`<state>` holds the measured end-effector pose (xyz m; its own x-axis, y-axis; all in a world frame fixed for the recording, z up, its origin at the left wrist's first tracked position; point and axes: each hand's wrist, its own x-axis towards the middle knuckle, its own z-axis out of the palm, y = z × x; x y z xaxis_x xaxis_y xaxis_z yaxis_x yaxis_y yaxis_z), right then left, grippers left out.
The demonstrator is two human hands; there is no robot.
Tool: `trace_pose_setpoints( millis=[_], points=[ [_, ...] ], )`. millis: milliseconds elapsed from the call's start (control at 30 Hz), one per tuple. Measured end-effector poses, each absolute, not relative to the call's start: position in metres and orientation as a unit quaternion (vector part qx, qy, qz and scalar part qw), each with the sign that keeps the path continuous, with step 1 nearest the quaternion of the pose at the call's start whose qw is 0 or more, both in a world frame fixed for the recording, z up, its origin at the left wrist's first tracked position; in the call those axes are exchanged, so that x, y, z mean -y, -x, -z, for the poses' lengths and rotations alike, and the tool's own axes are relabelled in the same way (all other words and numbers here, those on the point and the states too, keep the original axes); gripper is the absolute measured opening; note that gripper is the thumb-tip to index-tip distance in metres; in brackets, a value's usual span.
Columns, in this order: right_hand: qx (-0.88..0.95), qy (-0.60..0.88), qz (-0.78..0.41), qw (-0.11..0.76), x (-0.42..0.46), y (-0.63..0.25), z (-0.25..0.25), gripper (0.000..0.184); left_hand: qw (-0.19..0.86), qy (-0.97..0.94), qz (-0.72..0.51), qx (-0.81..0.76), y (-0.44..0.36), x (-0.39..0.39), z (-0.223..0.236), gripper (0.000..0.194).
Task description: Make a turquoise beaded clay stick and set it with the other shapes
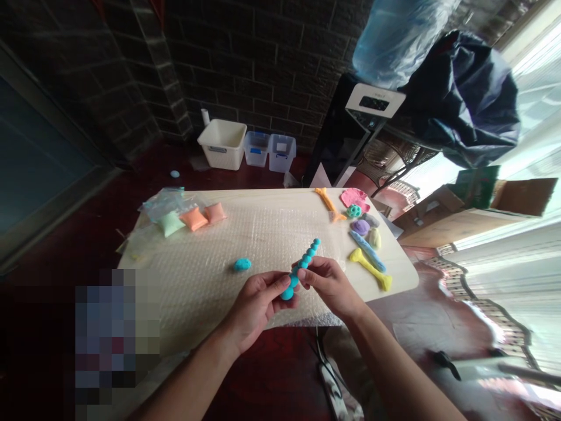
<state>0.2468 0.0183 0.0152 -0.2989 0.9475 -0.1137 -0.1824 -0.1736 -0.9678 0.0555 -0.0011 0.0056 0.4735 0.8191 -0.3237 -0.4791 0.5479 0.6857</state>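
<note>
Both my hands hold a teal clay piece (303,264) shaped like a row of beads that taper toward its far tip. My left hand (258,304) pinches its thick near end between thumb and fingers. My right hand (326,283) grips it just above, fingers curled round the middle. The piece hangs over the near edge of a low table (219,292) covered with bubble wrap. A small teal clay lump (242,264) lies on the wrap to the left of my hands.
Yellow (370,270), blue (367,250), orange (329,204), pink (355,199) and purple (360,227) clay shapes lie at the table's right. Clay packets (193,219) sit at the far left. Plastic bins (245,146) stand by the brick wall. Cardboard boxes (482,204) are at right.
</note>
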Motion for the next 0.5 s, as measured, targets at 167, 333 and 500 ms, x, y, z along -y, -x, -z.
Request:
trace_pose_setpoints(
  millis=[167,333,500],
  points=[
    [0.480,0.405,-0.657,0.418,-0.0181,-0.2475,-0.0147,0.023,0.821,-0.248,-0.391,-0.334,-0.0542,0.0017,-0.0038,0.025],
    [0.483,0.414,-0.643,0.427,-0.0196,-0.2519,-0.0184,0.023,0.836,-0.201,-0.404,-0.311,-0.0550,0.0005,-0.0068,0.023],
    [0.472,0.402,-0.654,0.434,-0.0200,-0.2542,-0.0182,0.022,0.841,-0.218,-0.390,-0.306,-0.0539,-0.0022,-0.0090,0.022]
  ],
)
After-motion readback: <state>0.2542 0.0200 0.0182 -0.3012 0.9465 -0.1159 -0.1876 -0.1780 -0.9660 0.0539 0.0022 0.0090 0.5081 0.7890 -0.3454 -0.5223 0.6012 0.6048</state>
